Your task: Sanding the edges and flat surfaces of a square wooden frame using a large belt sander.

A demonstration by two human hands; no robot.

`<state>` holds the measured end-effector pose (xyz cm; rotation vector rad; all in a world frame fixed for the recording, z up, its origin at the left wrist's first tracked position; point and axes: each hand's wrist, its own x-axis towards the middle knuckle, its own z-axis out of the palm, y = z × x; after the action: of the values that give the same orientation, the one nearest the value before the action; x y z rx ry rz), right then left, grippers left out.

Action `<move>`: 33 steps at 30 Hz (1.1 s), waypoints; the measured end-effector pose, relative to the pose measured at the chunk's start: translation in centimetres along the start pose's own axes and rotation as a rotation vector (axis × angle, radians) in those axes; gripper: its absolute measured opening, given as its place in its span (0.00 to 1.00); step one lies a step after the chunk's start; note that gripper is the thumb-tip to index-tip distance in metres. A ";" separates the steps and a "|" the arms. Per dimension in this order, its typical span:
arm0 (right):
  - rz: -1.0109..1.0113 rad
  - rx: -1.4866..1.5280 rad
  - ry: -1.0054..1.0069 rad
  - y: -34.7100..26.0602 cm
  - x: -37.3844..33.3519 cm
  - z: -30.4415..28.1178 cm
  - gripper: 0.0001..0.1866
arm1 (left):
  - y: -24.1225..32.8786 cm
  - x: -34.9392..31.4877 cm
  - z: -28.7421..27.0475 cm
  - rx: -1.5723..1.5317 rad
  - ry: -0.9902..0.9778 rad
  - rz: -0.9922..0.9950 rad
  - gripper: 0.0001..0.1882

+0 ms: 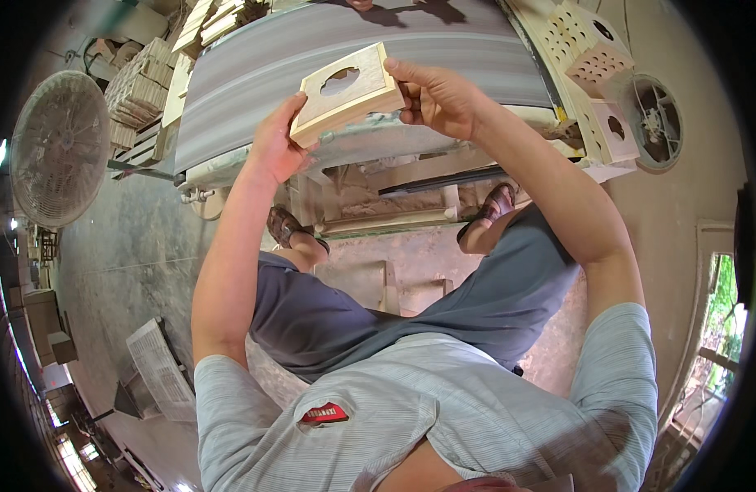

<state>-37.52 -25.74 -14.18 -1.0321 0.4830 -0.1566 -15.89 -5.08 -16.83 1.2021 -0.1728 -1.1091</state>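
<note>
Between my two hands a shallow wooden box (pixel 360 105) of pale wood is held up, with a round, notched hole in its top panel. My left hand (pixel 279 138) is closed on its left side, thumb near the top corner. At the right end my right hand (pixel 438 98) grips it, thumb over the corner and fingers curled against the side. The box is slightly tilted, above the near edge of a wide grey belt (pixel 255 90) that looks like a sanding belt.
On the right stand boxes with round holes (pixel 589 70) and a single holed box (pixel 609 131). Stacked wood pieces (pixel 140 86) rise at the far left, beside a large round fan (pixel 60 148). Below the belt runs a dusty machine frame (pixel 386 220). Part of another person's hand (pixel 360 4) shows at the top edge.
</note>
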 end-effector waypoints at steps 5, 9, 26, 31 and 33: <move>-0.023 -0.009 -0.022 -0.4 -0.8 0.1 0.22 | -0.2 0.4 -0.1 -0.005 -0.051 -0.008 0.15; -0.035 -0.001 -0.066 0.6 0.0 -1.9 0.18 | -1.9 0.9 -1.0 0.409 -0.092 0.234 0.18; -0.068 0.109 -0.027 -0.8 -3.9 -0.4 0.14 | -0.9 -1.4 2.2 0.242 -0.151 -0.087 0.25; -0.178 -0.162 0.076 -0.7 -4.5 -4.3 0.14 | -1.9 -2.3 5.9 0.184 -0.199 0.108 0.20; -0.175 -0.261 0.110 -1.6 -6.4 -3.6 0.15 | -2.7 -1.7 4.5 0.174 -0.242 0.139 0.24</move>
<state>-44.67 -27.16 -12.32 -1.3268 0.5216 -0.3136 -21.16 -6.53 -16.38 1.1867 -0.5408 -1.1320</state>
